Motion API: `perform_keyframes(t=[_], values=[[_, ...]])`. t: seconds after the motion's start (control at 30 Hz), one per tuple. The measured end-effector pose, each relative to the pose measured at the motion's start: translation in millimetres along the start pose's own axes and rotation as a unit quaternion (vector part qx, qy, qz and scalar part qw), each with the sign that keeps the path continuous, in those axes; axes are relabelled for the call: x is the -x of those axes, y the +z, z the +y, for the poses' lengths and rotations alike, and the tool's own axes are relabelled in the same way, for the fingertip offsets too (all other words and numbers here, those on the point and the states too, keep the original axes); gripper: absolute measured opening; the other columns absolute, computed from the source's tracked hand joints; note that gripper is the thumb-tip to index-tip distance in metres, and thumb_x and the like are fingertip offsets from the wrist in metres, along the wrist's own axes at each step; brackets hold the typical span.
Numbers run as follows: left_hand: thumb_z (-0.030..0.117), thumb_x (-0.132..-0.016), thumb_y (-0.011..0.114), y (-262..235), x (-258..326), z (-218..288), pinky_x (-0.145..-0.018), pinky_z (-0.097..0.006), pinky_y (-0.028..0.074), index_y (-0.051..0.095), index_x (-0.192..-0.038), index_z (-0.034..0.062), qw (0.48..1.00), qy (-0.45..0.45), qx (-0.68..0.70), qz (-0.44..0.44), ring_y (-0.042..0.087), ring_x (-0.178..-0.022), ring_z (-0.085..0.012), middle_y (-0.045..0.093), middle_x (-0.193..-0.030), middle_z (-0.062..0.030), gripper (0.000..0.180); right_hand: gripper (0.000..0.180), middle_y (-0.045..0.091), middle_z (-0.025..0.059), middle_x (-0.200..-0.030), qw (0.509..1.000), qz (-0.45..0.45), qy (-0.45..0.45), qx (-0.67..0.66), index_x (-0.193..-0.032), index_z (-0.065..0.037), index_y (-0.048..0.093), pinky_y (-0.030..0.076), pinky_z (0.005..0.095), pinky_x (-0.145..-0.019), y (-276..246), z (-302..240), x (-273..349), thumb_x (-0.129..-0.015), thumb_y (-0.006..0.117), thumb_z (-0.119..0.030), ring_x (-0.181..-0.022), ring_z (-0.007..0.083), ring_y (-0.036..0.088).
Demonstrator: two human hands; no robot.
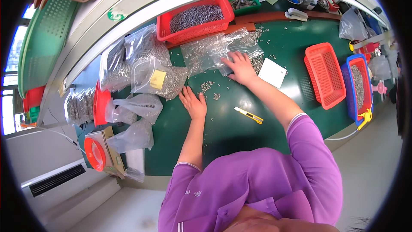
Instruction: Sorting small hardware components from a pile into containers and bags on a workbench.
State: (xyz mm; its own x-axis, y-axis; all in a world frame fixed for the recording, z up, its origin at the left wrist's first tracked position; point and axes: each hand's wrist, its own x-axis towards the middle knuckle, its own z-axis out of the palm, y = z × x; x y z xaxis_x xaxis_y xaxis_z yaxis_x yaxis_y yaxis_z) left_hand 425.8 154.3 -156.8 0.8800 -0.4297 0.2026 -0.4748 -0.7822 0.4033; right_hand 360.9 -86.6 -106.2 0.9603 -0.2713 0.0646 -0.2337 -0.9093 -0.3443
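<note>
My left hand [194, 104] lies on the green table [234, 135] with its fingers stretched out and nothing held. Right by it are a few small loose metal pieces [206, 87], pin- or screw-like, too small to name surely. Farther off, my right hand [241, 68] is open, fingers spread over a clear plastic bag [221, 51] with similar pieces in and around it. A filled clear bag with a yellow label [158, 79] stands beside the left hand. To the right of my right hand lies a white paper [272, 73].
A yellow utility knife [249, 115] lies nearer me. A red basket of metal pieces [195, 30] stands at the back. On the right are a red basket [325, 77] and a blue-rimmed one [346, 87]. Filled bags [148, 51] crowd the left, near a scale with a red dish [95, 154].
</note>
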Motion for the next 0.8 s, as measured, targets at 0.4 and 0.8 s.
perform_keyframes(t=[0.4,0.8], values=[[0.016,-0.084,0.051,5.0,-0.1,13.6,-0.110,-0.052,0.017,0.037,-0.129,-0.0046,0.977,0.038,0.202,0.057,0.027,-0.132,-0.0374,0.033,-0.140,-0.0189,0.051,0.016,0.060,0.0049,-0.098,0.948,0.294,-0.115,-0.036,-0.087,-0.009,0.058,0.042,0.0412,-0.089,-71.0,-1.8,-23.6,-0.072,0.064,-0.012,-0.100,0.0255,0.056],[0.015,-0.084,0.052,10.7,-0.4,15.8,-0.110,-0.051,0.019,0.045,-0.124,-0.0013,0.980,0.050,0.190,0.022,0.033,-0.130,-0.0343,0.040,-0.135,-0.0167,0.044,0.019,0.062,0.0061,-0.086,0.935,0.334,-0.117,-0.037,-0.088,-0.009,0.056,0.046,0.0375,-0.071,-143.8,-21.9,-33.1,-0.073,0.066,-0.007,-0.083,0.0274,0.060]])
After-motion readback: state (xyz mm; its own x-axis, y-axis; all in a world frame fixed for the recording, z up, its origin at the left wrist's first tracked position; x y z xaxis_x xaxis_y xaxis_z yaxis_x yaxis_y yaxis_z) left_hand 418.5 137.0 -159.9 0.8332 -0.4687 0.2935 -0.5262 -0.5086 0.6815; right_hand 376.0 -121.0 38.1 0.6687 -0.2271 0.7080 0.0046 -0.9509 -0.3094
